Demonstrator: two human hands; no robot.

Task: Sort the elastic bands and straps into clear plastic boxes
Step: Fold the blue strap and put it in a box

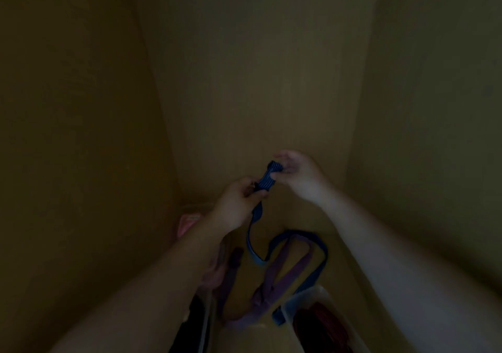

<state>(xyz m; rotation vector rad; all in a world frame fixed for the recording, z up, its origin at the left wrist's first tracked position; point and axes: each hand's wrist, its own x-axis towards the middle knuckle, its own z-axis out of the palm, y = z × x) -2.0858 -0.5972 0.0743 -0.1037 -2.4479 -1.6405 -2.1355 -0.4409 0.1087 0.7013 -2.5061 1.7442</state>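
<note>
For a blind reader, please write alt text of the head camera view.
Dim view down at two bare arms: the left hand and right hand fold one end of a blue strap, whose rest trails down over a purple strap. A clear box at lower right holds something red.

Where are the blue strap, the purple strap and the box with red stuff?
blue strap (267, 178): head view, folded end between both hands.
purple strap (274, 271): head view, its long middle.
clear plastic box (315, 294): head view, near rim.

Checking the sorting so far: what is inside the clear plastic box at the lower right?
The clear plastic box holds a dark red bundle, probably bands. The dim light and the frame edge hide anything beneath it.
</note>
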